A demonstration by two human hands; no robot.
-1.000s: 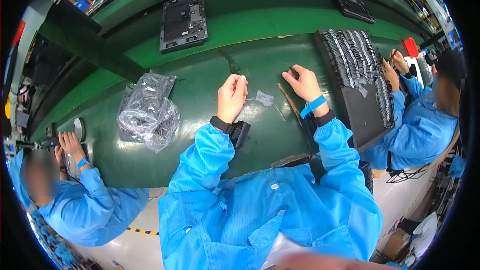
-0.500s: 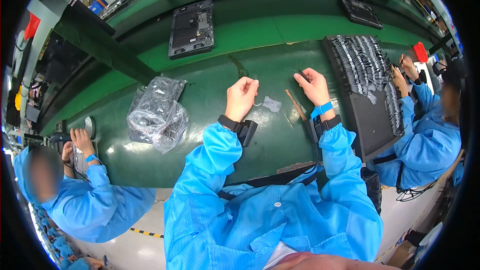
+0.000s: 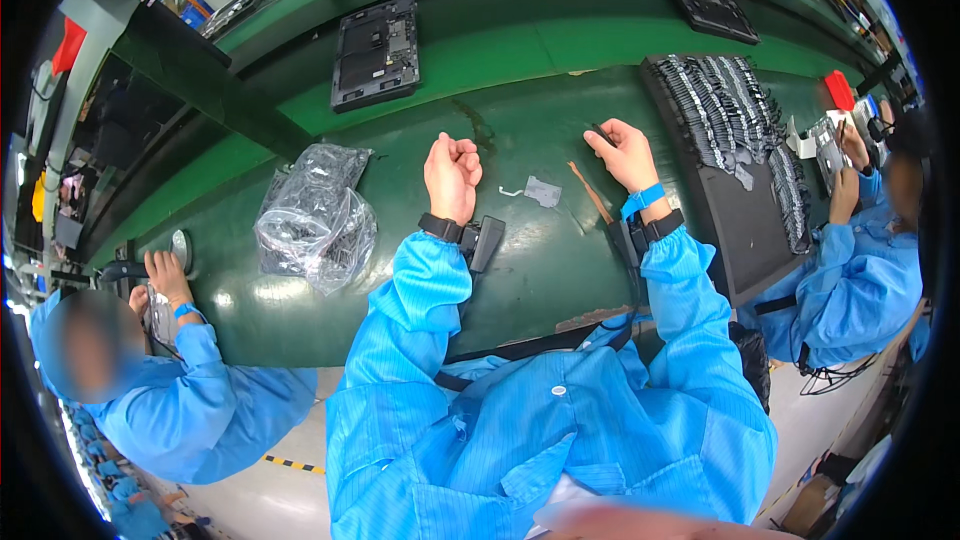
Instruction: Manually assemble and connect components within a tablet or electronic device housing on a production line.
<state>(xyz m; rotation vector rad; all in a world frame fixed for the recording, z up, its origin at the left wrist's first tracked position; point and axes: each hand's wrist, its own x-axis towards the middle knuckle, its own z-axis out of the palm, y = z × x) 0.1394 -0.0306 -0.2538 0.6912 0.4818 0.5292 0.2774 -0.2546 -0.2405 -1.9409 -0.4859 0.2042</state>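
Observation:
My left hand (image 3: 453, 177) hovers over the green table, palm partly turned up and fingers loosely curled, with nothing visible in it. Beside it lies a small flat grey piece (image 3: 543, 191) with a thin white tail. My right hand (image 3: 627, 158) pinches a short, thin black stick-like object (image 3: 602, 134) between thumb and fingers; its exact kind is unclear. Just below that hand, a narrow brown strip (image 3: 590, 188) rests on the table. Black devices are strapped at both wrists, and a blue band (image 3: 642, 200) circles the right one.
To the right stands a black foam tray (image 3: 745, 258) with rows of small black and silver parts. A clear plastic bag (image 3: 315, 220) lies left. Opened black device housings (image 3: 375, 52) (image 3: 712, 10) sit on the far green strip. Co-workers in blue sit at both sides.
My left hand has moved left, away from the grey piece, and its pinch has loosened into a curl with the palm turned up. The right hand keeps its black object, shifting slightly.

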